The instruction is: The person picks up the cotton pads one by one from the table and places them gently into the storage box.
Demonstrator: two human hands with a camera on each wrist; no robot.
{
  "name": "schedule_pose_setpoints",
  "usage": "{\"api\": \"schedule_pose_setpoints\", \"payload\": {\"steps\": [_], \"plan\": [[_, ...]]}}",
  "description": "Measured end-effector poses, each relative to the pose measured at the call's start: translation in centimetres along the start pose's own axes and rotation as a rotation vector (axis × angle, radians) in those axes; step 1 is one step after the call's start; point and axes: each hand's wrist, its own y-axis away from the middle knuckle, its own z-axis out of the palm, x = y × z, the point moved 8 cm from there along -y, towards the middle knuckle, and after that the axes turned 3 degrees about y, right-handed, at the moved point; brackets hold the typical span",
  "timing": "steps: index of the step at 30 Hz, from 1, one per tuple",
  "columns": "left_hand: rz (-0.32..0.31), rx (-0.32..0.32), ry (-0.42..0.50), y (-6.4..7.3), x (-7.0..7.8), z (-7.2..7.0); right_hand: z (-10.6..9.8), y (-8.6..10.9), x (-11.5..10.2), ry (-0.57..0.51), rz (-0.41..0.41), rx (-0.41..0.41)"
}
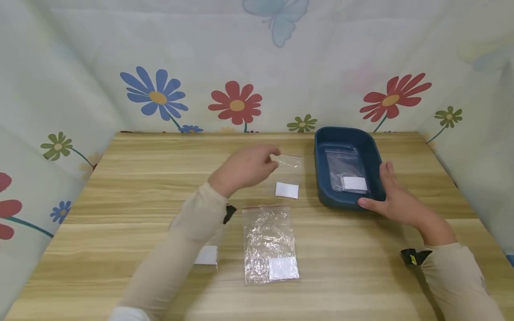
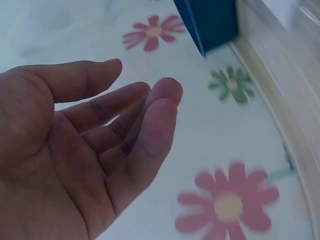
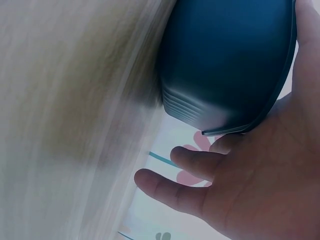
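Note:
My left hand (image 1: 250, 168) hovers at the upper left of a clear zip bag (image 1: 288, 174) with a white label in its lower corner. Thumb and fingers are apart, with nothing between them, as the left wrist view shows the left hand (image 2: 95, 135). Against the near right corner of a dark blue bin (image 1: 325, 196) rests my right hand (image 1: 401, 200), its thumb at the near rim and its fingers along the right side. In the right wrist view, extended fingers (image 3: 175, 192) lie beside the bin's outer wall. Inside the bin is a labelled clear bag (image 1: 343, 165).
A larger clear zip bag (image 1: 267, 236) with a white label lies nearer on the wooden table (image 1: 341, 276). Another labelled bag (image 1: 206, 255) is partly hidden by the left sleeve (image 1: 188, 236). A flower-printed cloth (image 1: 281, 89) stands behind the table and along its sides.

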Motion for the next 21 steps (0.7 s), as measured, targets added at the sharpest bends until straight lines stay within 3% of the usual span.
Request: {"api": "schedule_pose_setpoints", "payload": {"steps": [5,9,11,15,18,21], "plan": [[-0.089,0.026,-0.028,5.8,-6.6,-0.9,0.3,0.0,0.2,-0.003,0.007,0.003],[-0.185,-0.057,-0.107,8.9,-11.2,-0.3,0.1,0.3,0.4,-0.003,0.009,0.006],[-0.217,-0.121,-0.133,9.6,-12.8,0.3,0.1,0.5,0.5,0.006,0.016,0.004],[-0.290,-0.220,-0.091,10.3,-15.0,1.8,0.2,0.4,0.4,0.025,0.022,0.006],[-0.308,-0.211,-0.081,10.5,-15.9,2.4,0.3,0.1,0.0,0.032,0.014,0.009],[-0.285,-0.176,-0.108,10.4,-16.2,2.6,0.5,0.0,-0.1,0.029,0.011,0.005]]}}
